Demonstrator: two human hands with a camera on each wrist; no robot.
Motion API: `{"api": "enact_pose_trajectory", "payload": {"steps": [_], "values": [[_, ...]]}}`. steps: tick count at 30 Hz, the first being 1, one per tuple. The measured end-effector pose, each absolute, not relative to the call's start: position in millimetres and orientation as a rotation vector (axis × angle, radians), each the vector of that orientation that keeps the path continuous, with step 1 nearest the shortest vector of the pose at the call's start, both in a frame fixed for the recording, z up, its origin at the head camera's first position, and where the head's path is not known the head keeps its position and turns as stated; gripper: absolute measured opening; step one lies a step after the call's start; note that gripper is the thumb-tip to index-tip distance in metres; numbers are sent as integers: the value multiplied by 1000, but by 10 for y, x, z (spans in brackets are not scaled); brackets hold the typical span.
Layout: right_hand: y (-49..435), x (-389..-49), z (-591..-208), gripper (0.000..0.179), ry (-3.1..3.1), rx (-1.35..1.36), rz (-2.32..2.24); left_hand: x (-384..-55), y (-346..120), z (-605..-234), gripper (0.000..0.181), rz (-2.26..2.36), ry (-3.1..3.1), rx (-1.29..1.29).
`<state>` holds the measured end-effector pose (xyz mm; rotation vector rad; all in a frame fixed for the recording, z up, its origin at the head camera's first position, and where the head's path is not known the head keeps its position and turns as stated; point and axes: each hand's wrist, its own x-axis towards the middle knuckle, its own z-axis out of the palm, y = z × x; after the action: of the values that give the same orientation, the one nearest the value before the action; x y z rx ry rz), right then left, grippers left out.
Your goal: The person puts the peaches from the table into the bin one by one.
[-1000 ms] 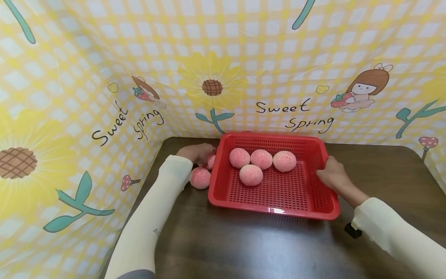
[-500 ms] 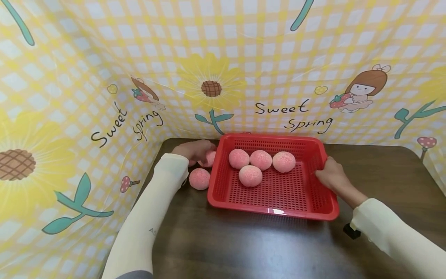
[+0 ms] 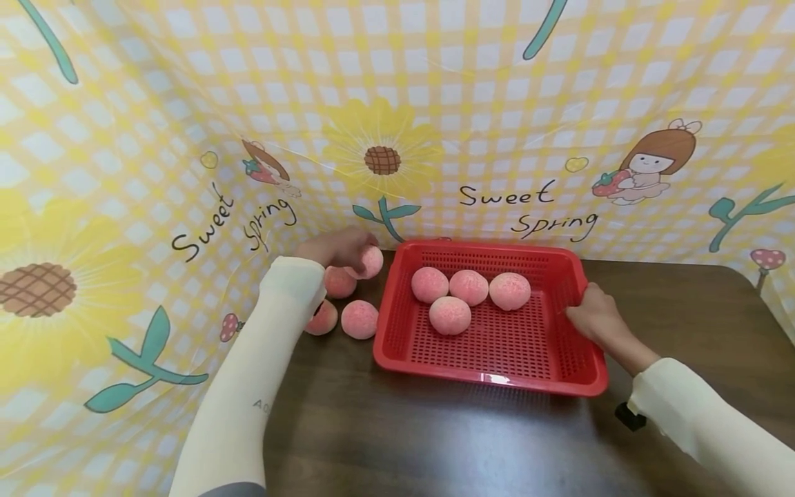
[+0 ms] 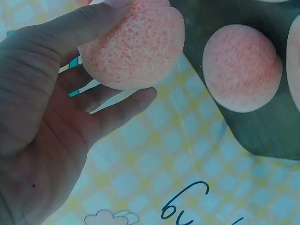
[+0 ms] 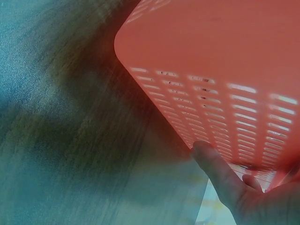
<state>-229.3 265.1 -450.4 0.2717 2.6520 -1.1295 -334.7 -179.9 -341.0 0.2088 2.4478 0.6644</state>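
Note:
My left hand (image 3: 338, 250) pinches a pink peach (image 3: 370, 262) between thumb and fingers, just left of the red basket (image 3: 491, 376) near its back corner. In the left wrist view, that peach (image 4: 133, 49) sits high in the hand, thumb across its top. Below and beside the hand, other peaches lie on the table: one near the basket (image 3: 359, 319), another behind it (image 3: 339, 281), and a third partly hidden by the sleeve (image 3: 323, 319). My right hand (image 3: 601, 317) grips the basket's right rim. Several peaches, such as one at the front (image 3: 450, 315), rest inside it.
The dark wooden table (image 3: 397, 435) extends in front of the basket and to its right. A yellow checked cloth (image 3: 472, 138) with printed flowers hangs along the back and left edges. A small black object (image 3: 630, 416) shows under the right wrist.
My left hand has moved back and up from beside the basket with a peach, uncovering more peaches on the table. My right hand stays on the basket, which has hardly shifted.

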Motion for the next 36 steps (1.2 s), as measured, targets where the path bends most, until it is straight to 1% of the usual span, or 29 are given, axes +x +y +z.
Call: {"api": "enact_pose_trajectory", "payload": {"steps": [1,2,3,4,6,10,12,15,19,22,26,31,36], "values": [[2653,-2293,-4504,50,2654,271,-1128,-3390,-1806,-3412,42,633,2456,247],[2654,-2293,-4503,50,2655,271,-1127,-3429,-1813,-3414,46,604,2461,272],[2654,-2293,-4501,50,2656,270,-1126,-3486,-1817,-3423,51,504,2511,438],[2654,-2294,-4502,50,2656,270,-1126,-3531,-1821,-3425,55,436,2535,542],[2650,-2296,-4506,49,2654,271,-1127,-3581,-1819,-3410,65,392,2548,592],[2659,-2300,-4515,49,2658,271,-1123,-3625,-1771,-3360,69,362,2554,619],[2666,-2296,-4521,49,2656,271,-1126,-3625,-1720,-3328,66,341,2562,673],[2677,-2292,-4528,50,2660,266,-1128,-3618,-1626,-3287,51,370,2562,751],[2681,-2296,-4529,51,2670,253,-1129,-3601,-1503,-3239,44,389,2561,815],[2672,-2302,-4535,50,2667,250,-1136,-3591,-1435,-3222,55,337,2571,841],[2663,-2302,-4535,49,2663,251,-1144,-3587,-1351,-3229,58,340,2562,870],[2663,-2302,-4516,49,2670,254,-1143,-3579,-1202,-3250,53,379,2549,928],[2663,-2295,-4513,49,2668,253,-1139,-3563,-1027,-3304,54,357,2556,970]]}}
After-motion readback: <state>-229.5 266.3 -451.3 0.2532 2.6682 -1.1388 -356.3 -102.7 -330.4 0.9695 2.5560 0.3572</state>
